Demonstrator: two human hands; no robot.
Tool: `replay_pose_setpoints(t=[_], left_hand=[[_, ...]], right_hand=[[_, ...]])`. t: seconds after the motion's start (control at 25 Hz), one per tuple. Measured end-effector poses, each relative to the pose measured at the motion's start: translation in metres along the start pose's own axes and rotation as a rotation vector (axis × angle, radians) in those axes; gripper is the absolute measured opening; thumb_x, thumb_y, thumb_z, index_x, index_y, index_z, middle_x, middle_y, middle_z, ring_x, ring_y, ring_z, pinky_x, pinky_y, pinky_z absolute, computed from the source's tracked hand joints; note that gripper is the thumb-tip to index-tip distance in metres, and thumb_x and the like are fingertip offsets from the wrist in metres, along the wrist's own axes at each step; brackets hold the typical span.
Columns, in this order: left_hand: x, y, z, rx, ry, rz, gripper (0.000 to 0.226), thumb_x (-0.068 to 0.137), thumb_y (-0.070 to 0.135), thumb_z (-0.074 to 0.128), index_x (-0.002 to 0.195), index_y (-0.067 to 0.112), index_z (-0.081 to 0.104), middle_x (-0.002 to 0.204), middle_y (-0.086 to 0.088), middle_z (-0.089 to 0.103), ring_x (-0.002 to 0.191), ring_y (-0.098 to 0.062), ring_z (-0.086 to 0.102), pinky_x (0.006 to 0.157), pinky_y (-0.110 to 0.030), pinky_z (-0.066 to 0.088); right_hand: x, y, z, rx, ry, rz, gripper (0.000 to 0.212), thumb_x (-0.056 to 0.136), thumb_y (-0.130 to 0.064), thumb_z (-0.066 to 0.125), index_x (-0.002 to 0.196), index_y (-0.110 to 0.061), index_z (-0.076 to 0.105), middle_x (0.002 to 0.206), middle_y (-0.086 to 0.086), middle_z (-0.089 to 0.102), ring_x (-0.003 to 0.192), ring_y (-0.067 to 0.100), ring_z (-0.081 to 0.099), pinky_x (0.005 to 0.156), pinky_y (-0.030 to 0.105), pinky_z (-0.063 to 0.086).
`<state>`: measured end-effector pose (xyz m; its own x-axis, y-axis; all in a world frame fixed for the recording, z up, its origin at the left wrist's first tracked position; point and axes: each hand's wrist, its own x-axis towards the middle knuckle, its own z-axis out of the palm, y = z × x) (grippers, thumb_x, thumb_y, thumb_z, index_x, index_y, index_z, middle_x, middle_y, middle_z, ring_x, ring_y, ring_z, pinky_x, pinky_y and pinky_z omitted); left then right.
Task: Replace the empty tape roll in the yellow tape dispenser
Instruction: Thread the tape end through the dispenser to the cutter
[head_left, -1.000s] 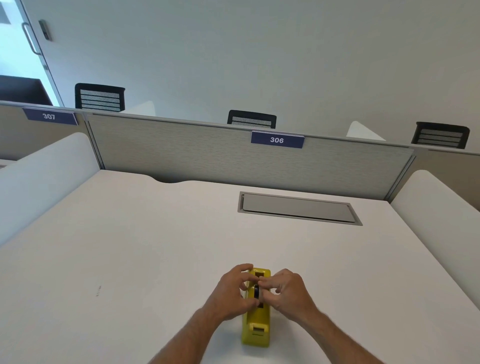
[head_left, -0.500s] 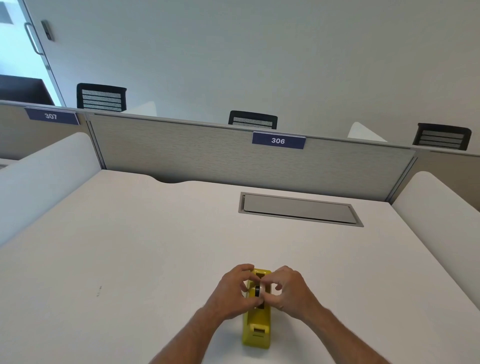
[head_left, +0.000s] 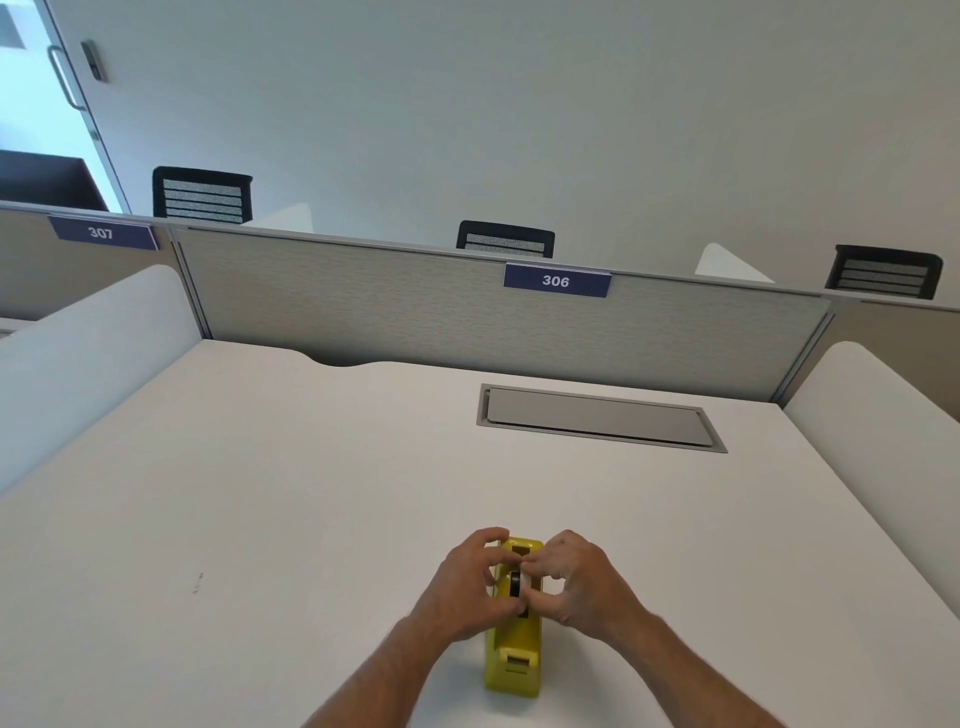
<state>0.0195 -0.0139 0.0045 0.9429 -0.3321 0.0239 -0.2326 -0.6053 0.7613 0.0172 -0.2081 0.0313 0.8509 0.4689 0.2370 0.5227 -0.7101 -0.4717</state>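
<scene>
Over dispenser (head_left: 514, 652), both hands curled

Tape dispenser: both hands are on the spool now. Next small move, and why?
Probably lift the black spool straight up out of its slot. Both the left hand and the right hand pinch it from either side, and it sits low in the yellow dispenser, which stands on the white desk. Whether it is already free cannot be told.

A white desk (head_left: 260, 493) meets a grey partition (head_left: 415, 312) at twelve o'clock (three black chair backs (head_left: 202, 195) behind), plain wall (head_left: 519, 104) above.
</scene>
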Motion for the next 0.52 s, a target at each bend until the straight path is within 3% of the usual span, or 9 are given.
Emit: replay_pose_setpoints(t=[0.2,0.36,0.52], left_hand=[[-0.0001,0.0020,-0.0016,0.001,0.001,-0.002,0.049,0.068,0.043,0.080,0.115,0.037,0.068,0.142,0.016,0.045,0.086,-0.001,0.056,0.069,-0.005,0.045],[-0.0002,0.0041,-0.0019,0.011,0.000,-0.013,0.049,0.069,0.040,0.082,0.116,0.036,0.068,0.144,0.014,0.044,0.093,-0.007,0.055,0.069,-0.005,0.044],[0.0003,0.0050,-0.0031,0.020,-0.001,-0.005,0.050,0.068,0.039,0.084,0.115,0.035,0.067,0.144,0.012,0.045,0.093,-0.007,0.055,0.071,-0.005,0.045]], right_hand=[[0.0024,0.0012,-0.0033,0.032,0.020,0.029,0.014,0.082,-0.031,0.069,0.091,-0.027,0.079,0.086,-0.017,0.077,0.085,0.008,0.056,0.069,0.021,0.050],[0.0023,0.0002,-0.0029,-0.011,0.016,0.008,0.012,0.080,-0.037,0.066,0.086,-0.029,0.074,0.085,-0.020,0.074,0.084,0.004,0.053,0.068,0.009,0.038],[-0.0007,-0.0001,0.0012,-0.035,0.009,0.030,0.017,0.075,-0.040,0.066,0.089,-0.031,0.071,0.085,-0.018,0.071,0.085,0.005,0.054,0.066,0.015,0.047]])
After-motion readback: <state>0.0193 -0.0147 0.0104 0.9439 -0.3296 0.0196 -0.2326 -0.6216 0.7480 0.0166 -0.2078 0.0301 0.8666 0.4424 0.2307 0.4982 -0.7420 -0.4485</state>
